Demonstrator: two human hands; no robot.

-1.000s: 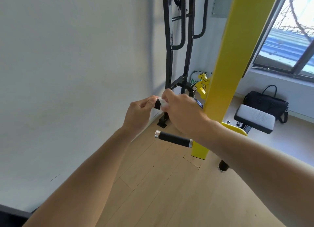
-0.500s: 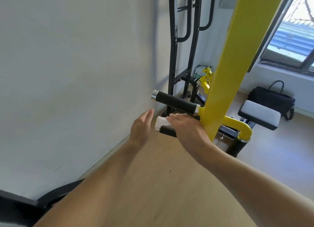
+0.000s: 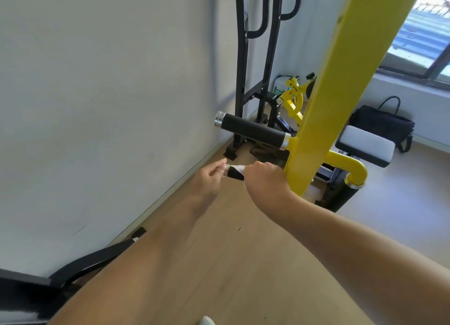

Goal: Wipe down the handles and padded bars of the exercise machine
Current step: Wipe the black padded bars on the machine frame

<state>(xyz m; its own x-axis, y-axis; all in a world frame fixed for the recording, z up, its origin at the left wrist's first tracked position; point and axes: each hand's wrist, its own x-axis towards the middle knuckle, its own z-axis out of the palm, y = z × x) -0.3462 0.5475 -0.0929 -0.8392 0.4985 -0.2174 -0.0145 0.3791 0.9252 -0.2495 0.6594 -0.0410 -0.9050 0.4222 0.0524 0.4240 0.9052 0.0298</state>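
Right hand (image 3: 266,182) clenched around the half-hidden lower handle (image 3: 234,173); left hand (image 3: 211,176) fingers loosely released.

The upright post (image 3: 345,86) of the machine is bright yellow, as is the curved tube (image 3: 348,165) at its right. The upper handle (image 3: 252,129) has a matte black grip with silver end caps. The lower handle (image 3: 235,173) is black too, with a white wipe (image 3: 237,167) lying over it. The seat pad (image 3: 365,144) on the right is pale grey on top with a black edge. Far off, the rack (image 3: 255,64) is black, and a yellow perforated bracket (image 3: 293,94) sits beside it. The bag (image 3: 382,125) at far right is black. The wall (image 3: 109,93) on the left is plain off-white; the floor (image 3: 243,263) is light tan wood planks. The window frame (image 3: 414,66) is dark.
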